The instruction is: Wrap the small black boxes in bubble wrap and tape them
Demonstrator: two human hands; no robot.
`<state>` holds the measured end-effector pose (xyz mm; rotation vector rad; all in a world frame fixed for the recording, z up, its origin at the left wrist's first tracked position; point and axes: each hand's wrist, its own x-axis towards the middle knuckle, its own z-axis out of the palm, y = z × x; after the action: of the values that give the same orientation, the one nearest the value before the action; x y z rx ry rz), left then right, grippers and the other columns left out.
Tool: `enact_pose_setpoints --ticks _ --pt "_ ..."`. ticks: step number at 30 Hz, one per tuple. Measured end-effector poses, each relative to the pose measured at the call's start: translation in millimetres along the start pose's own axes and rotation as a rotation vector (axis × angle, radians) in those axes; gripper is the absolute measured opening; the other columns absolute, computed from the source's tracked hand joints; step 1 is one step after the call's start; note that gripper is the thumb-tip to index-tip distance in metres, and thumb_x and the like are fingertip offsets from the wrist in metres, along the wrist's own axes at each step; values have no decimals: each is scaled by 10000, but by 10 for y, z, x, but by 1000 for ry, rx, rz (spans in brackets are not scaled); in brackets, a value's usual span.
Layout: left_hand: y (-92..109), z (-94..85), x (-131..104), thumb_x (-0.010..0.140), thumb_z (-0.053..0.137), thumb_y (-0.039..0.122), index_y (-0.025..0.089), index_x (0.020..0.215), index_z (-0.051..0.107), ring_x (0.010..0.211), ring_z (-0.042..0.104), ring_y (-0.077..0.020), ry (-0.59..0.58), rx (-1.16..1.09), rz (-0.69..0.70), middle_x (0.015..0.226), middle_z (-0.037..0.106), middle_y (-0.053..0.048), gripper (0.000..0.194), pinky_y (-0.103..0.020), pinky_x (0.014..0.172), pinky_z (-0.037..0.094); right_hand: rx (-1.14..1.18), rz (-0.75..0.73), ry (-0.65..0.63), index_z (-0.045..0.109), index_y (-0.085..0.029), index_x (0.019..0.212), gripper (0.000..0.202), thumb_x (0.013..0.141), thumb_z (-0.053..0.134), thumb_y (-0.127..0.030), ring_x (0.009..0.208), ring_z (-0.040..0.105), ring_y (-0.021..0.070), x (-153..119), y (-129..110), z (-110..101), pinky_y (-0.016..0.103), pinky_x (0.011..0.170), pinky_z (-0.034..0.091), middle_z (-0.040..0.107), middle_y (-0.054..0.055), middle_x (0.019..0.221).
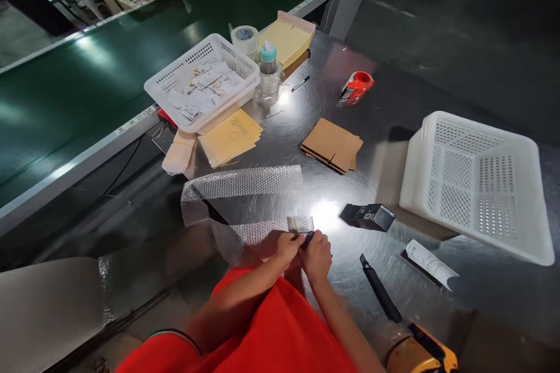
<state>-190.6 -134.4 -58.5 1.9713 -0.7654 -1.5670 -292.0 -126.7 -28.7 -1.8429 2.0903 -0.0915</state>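
Note:
My left hand (289,249) and my right hand (317,255) meet close to my body at the table's near edge. Between their closed fingers is a small dark object (308,239), mostly covered, so its kind does not show. A short clear strip of bubble wrap (301,224) lies just beyond the fingertips. To the left spreads a curling sheet of bubble wrap (245,182), partly overhanging the near edge. A black box (368,217) lies right of my hands. Nearer to me are a black utility knife (381,290) and a folded white card (431,264).
Stacked white baskets (476,245) stand at right; another basket (201,123) holds papers at back left. Cardboard mailers (331,144), yellow envelopes (231,137), a red tape dispenser (356,88) and an orange-yellow tape dispenser (420,352) lie around. A green conveyor belt (131,58) runs behind.

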Motion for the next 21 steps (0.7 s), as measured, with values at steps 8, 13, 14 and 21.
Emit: enact_pose_setpoints --ticks 8,13,14,21 --pt "-58 -358 -28 814 637 350 128 717 683 599 539 -127 68 135 15 625 611 -15 247 -242 583 427 354 -251 -194 618 -223 1113 308 829 573 -334 936 554 252 2 53 -19 369 823 455 600 84 1005" --pt "23 -490 -39 811 565 142 152 690 673 797 615 -197 138 325 46 757 679 -90 162 -308 763 431 380 -181 -153 661 -223 1064 299 772 616 -272 923 521 255 -32 -147 77 393 856 452 562 78 957" --pt "42 -511 -50 802 556 121 154 682 671 804 617 -203 133 347 53 749 676 -90 170 -309 768 424 376 -179 -158 666 -224 1059 299 766 618 -262 923 516 256 -41 -179 80 390 856 450 556 78 955" --pt "59 -537 -185 783 591 183 159 657 656 699 560 -158 79 304 116 678 642 -15 144 -256 674 387 389 -131 -146 648 -210 1048 309 765 580 -315 917 495 274 -59 -233 90 381 785 448 551 91 957"
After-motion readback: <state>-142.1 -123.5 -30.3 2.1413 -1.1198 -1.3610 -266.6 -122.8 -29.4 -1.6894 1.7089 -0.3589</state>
